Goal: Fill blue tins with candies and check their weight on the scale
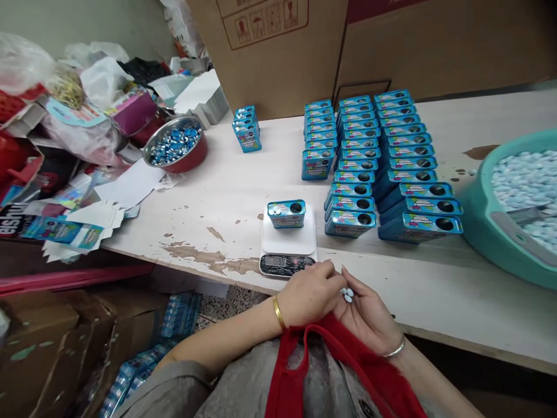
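My right hand (368, 318) is cupped palm up near the table's front edge, with several small pale blue candies (347, 295) in it. Across from it, my left hand (310, 295) wears a gold bangle; its bent fingers reach into the right palm beside the candies, and its fingertips are partly hidden. Just beyond the hands stands a white digital scale (289, 239) with a lit display. On its plate is an upright blue candy tin (286, 219) with a dark round opening, and a couple of pale candies lie on its top.
Rows of open blue tins (354, 218) stand right of the scale. A turquoise tub (487, 215) of candies with a metal scoop is at far right. A red-sided bowl (191, 157) of shiny lids and a few tins (249, 139) stand back left. Cardboard boxes (278, 69) line the back.
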### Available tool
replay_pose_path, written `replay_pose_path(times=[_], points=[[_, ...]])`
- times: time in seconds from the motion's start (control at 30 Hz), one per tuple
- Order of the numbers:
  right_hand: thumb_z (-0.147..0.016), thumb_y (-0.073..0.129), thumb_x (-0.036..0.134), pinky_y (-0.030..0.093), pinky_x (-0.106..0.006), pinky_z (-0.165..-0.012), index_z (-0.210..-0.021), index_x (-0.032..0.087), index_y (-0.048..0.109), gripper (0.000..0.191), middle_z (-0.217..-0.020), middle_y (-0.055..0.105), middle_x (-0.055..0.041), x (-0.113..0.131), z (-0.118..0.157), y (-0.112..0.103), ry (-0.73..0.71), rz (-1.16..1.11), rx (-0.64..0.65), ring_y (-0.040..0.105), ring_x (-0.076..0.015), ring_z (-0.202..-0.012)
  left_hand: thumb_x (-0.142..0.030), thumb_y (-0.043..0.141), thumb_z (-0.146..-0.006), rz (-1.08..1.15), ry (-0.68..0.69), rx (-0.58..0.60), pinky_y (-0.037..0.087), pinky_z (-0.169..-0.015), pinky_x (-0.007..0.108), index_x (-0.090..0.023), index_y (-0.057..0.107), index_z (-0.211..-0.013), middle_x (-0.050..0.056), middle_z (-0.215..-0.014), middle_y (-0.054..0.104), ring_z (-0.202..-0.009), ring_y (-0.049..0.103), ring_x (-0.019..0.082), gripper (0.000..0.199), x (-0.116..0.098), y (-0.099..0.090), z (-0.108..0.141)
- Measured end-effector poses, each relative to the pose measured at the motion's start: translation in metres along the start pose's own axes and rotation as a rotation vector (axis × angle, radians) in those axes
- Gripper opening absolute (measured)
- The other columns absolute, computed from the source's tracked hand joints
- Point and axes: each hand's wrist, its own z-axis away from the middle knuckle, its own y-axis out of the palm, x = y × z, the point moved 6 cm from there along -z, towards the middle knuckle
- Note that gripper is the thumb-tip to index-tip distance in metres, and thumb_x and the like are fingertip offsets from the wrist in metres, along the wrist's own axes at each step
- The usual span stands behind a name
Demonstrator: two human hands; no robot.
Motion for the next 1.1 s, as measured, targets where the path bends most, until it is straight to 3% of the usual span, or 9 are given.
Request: replay_pose_path(times=[0.2,0.4,0.53,0.6,0.67,0.73,0.8,0.9,1.1], points=[[-0.095,0.032,0.021,0.058,-0.031,-0.080,-0.087,0.013,0.065,0.034,-0.072,0.069,-0.0041,-0.003,0.000,0.004,0.032,-0.042,-0.066,0.069,-0.0148,-0.078,-0.019,0.048,-0.084,0.133,-0.088,-0.014,0.048,-0.071,0.027,-0.017,0.054,-0.092,0.004,-0.092,0.053,-0.081,0.055,0.015,0.009,0.012,-0.002,-0.001],[-0.094,0.034,0.013,0.058,-0.022,-0.070,-0.082,0.014,0.064,0.032,-0.071,0.069,-0.0011,0.003,-0.007,0.003,-0.045,-0.060,-0.135,0.066,-0.0087,-0.066,-0.017,0.047,-0.086,0.150,-0.023,-0.100,0.048,-0.070,0.025,-0.016,0.054,-0.092,0.004,-0.091,0.057,-0.083,0.056,0.015,0.009,0.018,-0.002,-0.003],[-0.093,0.035,0.010,0.056,-0.016,-0.060,-0.082,0.012,0.064,0.031,-0.069,0.069,-0.0012,0.007,-0.014,0.003,-0.075,-0.056,-0.152,0.065,-0.0066,-0.060,-0.022,0.046,-0.089,0.168,0.110,-0.149,0.049,-0.073,0.024,-0.016,0.056,-0.096,0.005,-0.096,0.059,-0.086,0.058,0.014,0.013,0.017,-0.013,0.001],[-0.092,0.036,0.010,0.058,-0.019,-0.065,-0.085,0.011,0.064,0.029,-0.074,0.071,-0.0038,0.010,-0.017,0.005,-0.094,-0.017,-0.139,0.068,-0.0085,-0.065,-0.023,0.046,-0.091,0.228,0.167,-0.290,0.048,-0.074,0.024,-0.016,0.056,-0.098,0.005,-0.096,0.059,-0.087,0.058,0.013,0.014,0.026,-0.031,0.007],[-0.092,0.038,0.011,0.058,-0.026,-0.077,-0.091,0.008,0.065,0.028,-0.088,0.072,-0.0100,0.013,-0.018,0.008,-0.097,0.037,-0.130,0.070,-0.0143,-0.082,-0.023,0.048,-0.091,0.289,0.132,-0.540,0.048,-0.075,0.024,-0.017,0.056,-0.101,0.005,-0.096,0.060,-0.087,0.057,0.012,0.014,0.048,-0.056,0.019],[-0.091,0.039,0.011,0.056,-0.030,-0.086,-0.096,0.006,0.065,0.026,-0.101,0.070,-0.0152,0.015,-0.017,0.014,-0.094,0.082,-0.126,0.067,-0.0207,-0.099,-0.025,0.055,-0.087,0.318,-0.014,-0.794,0.047,-0.073,0.025,-0.018,0.054,-0.107,0.004,-0.096,0.059,-0.085,0.056,0.012,0.020,0.081,-0.078,0.035],[-0.089,0.041,0.010,0.055,-0.030,-0.088,-0.099,0.005,0.064,0.025,-0.107,0.068,-0.0170,0.017,-0.016,0.023,-0.103,0.121,-0.117,0.064,-0.0234,-0.105,-0.031,0.064,-0.082,0.333,-0.163,-0.902,0.046,-0.074,0.028,-0.020,0.048,-0.118,0.006,-0.104,0.059,-0.089,0.056,0.014,0.041,0.111,-0.087,0.045],[-0.088,0.045,0.012,0.057,-0.026,-0.080,-0.103,0.007,0.064,0.024,-0.105,0.069,-0.0157,0.024,-0.015,0.047,-0.129,0.214,-0.055,0.067,-0.0215,-0.097,-0.040,0.071,-0.073,0.354,-0.235,-0.820,0.045,-0.082,0.034,-0.022,0.038,-0.131,0.010,-0.120,0.054,-0.103,0.054,0.020,0.069,0.135,-0.086,0.042],[-0.090,0.046,0.020,0.056,-0.021,-0.065,-0.096,0.008,0.065,0.023,-0.088,0.071,-0.0112,0.036,-0.030,0.080,-0.193,0.334,0.039,0.069,-0.0159,-0.078,-0.043,0.071,-0.073,0.302,-0.187,-0.692,0.042,-0.093,0.040,-0.022,0.040,-0.131,0.011,-0.125,0.053,-0.113,0.050,0.024,0.069,0.149,-0.075,0.019]])
